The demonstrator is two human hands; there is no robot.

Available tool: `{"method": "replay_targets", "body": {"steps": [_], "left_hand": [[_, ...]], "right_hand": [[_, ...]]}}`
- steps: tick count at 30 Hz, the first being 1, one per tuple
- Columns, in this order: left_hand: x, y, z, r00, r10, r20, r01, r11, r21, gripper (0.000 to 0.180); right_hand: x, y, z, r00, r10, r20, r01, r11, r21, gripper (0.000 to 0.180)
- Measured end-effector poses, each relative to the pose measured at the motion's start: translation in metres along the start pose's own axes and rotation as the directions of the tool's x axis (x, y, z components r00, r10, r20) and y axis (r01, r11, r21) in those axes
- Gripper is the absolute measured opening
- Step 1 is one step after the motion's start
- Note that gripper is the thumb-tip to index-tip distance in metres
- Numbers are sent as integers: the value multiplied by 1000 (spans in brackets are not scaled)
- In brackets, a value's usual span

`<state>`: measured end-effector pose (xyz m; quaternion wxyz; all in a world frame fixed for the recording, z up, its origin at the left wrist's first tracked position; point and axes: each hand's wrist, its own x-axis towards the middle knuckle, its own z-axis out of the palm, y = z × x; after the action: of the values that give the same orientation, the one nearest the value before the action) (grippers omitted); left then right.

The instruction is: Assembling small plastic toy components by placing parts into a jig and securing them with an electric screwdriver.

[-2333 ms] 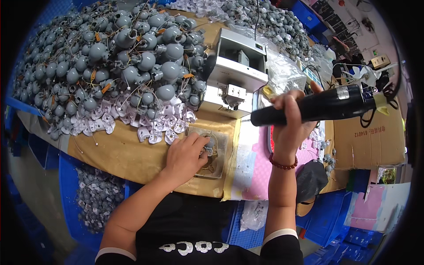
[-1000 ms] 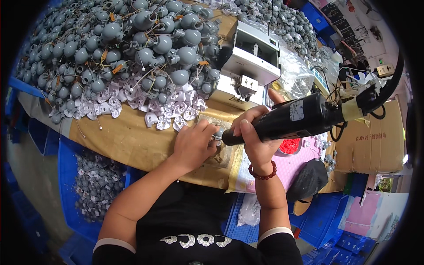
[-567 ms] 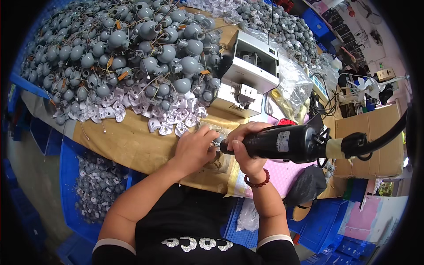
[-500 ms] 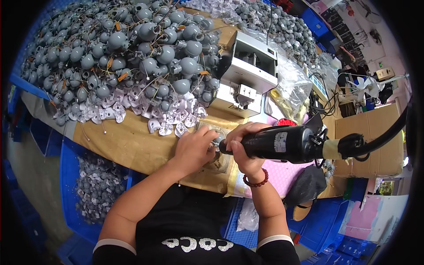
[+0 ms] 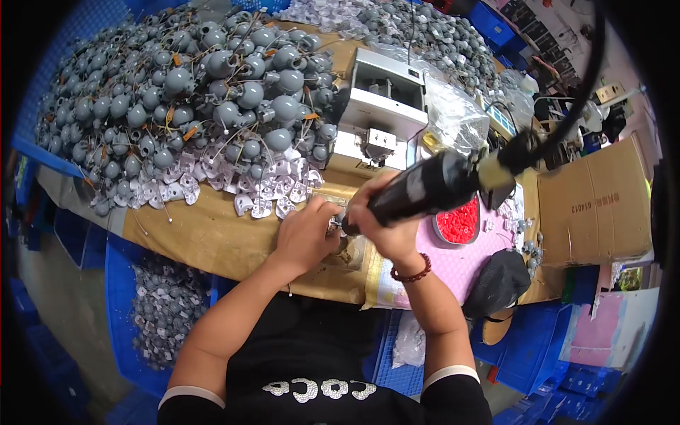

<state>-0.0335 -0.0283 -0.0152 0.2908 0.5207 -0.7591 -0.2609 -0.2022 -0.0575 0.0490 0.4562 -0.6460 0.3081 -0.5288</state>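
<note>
My right hand (image 5: 388,230) is wrapped round a black electric screwdriver (image 5: 431,185), whose cable rises from its back end. The tool slants down to the left, with its tip beside the fingers of my left hand (image 5: 304,235). Those fingers are curled on a small grey part (image 5: 335,224), mostly hidden by the hand and the screwdriver's nose. Under both hands lies a squarish work fixture (image 5: 348,259) on the brown-covered table. Whether the tip touches the part cannot be made out.
Grey ball-shaped housings (image 5: 177,81) with wires are heaped at the left, white plastic pieces (image 5: 276,188) along their near edge. Beyond my hands stands a white-grey machine (image 5: 386,106). Rightward are a tub of red pieces (image 5: 457,223), a black cap-like item (image 5: 499,283) and a cardboard box (image 5: 595,202).
The screwdriver's back end has swung up and away, and its cable now stands higher. The red tub shows more fully. My left hand stays at the fixture; the whole view has shifted slightly.
</note>
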Motion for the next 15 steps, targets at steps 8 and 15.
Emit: {"method": "replay_targets", "body": {"steps": [8, 15], "left_hand": [[-3, 8, 1, 997, 75, -1, -75, 994, 75, 38], [-16, -9, 7, 959, 242, -147, -232, 969, 82, 33]], "right_hand": [[17, 42, -122, 744, 303, -595, -326, 943, 71, 33], [-37, 43, -63, 973, -20, -228, -114, 822, -558, 36]]}}
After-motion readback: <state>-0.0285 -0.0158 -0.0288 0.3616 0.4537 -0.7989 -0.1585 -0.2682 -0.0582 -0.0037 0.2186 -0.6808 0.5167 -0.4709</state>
